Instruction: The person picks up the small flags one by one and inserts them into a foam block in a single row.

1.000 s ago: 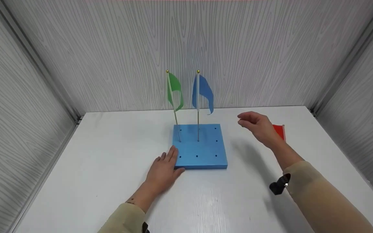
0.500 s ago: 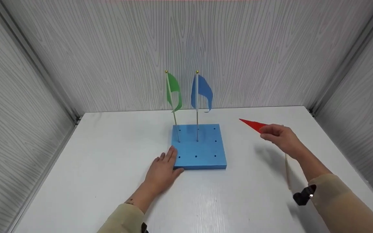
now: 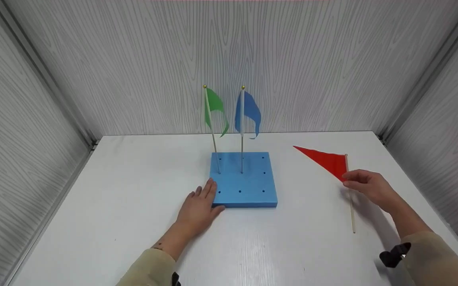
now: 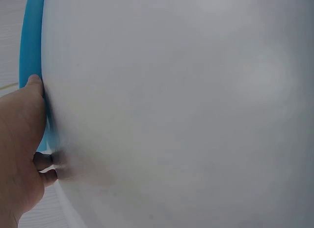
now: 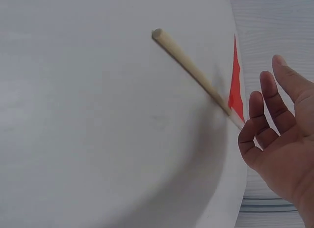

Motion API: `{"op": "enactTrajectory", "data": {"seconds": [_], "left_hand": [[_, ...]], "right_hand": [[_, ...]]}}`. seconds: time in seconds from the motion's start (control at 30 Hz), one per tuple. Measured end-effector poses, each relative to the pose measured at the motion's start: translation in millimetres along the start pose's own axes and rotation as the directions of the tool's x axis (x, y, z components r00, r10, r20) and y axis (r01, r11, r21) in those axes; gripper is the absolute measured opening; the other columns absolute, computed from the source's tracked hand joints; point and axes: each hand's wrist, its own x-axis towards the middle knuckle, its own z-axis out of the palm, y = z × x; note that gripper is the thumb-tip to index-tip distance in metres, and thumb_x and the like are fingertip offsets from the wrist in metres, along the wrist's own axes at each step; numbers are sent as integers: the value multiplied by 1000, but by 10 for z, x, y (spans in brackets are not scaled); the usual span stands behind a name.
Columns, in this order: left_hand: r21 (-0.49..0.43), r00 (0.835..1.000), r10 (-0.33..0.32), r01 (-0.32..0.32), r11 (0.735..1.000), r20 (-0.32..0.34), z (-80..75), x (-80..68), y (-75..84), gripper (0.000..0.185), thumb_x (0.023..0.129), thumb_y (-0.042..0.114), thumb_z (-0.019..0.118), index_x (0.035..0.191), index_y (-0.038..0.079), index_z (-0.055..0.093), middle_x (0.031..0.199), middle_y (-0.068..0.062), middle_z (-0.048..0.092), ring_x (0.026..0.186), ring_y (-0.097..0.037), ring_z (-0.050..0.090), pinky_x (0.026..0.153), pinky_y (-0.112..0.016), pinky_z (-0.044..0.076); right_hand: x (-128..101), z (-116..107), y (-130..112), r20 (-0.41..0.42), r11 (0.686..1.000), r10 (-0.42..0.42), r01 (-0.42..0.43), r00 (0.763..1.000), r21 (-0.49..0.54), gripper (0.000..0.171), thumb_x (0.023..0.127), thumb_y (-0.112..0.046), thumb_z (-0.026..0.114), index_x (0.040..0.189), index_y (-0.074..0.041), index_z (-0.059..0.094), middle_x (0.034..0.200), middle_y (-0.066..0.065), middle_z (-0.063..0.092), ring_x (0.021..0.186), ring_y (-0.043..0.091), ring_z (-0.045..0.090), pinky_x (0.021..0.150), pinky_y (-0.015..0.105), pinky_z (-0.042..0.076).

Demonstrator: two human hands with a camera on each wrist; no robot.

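The red flag (image 3: 326, 161) lies flat on the counter (image 3: 133, 206), right of the blue block (image 3: 243, 180), stick running toward the person. The right hand (image 3: 368, 186) hovers released over the stick; the left hand (image 3: 199, 206) rests flat against the block.

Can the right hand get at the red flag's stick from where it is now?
Probably yes. The right hand hovers with open fingers right beside the red flag, which lies flat on the white table. Its stick is bare along its length, and nothing lies between. The blue peg board sits well off to the side.
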Motion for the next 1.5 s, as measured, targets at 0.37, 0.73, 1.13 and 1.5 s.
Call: {"op": "enactTrajectory", "data": {"seconds": [0.37,0.73,1.13,1.5], "left_hand": [[7,1000,-2,2,1000,1,0,20,-16,82,109,53,54,168,3,27,175,-13,23,151,-45,39,121,-58,34],[-9,1000,5,-5,1000,0,-9,17,-11,83,109,53,55,168,2,26,175,-14,23,151,-45,39,122,-58,33],[-6,1000,7,-8,1000,-14,-13,2,-27,81,109,51,56,167,3,28,175,-14,22,151,-45,39,122,-58,33],[-5,1000,-3,3,1000,-5,38,15,-12,82,109,52,56,168,3,26,175,-13,23,151,-44,38,122,-58,33]], "right_hand": [[-63,-23,187,2,995,60,-59,998,-79,45,103,-35,73,137,-6,68,125,15,66,112,31,53,85,30,54],[-73,-25,257,49,992,90,-86,995,-89,47,102,-32,74,141,-8,66,137,18,61,117,33,52,84,32,55],[-46,41,223,65,986,94,-84,993,-144,40,100,-26,75,137,-11,71,135,18,63,113,32,53,83,33,56],[-59,57,254,54,978,73,-61,996,-200,38,98,-21,78,134,-7,72,121,14,66,106,31,55,78,33,57]]}}
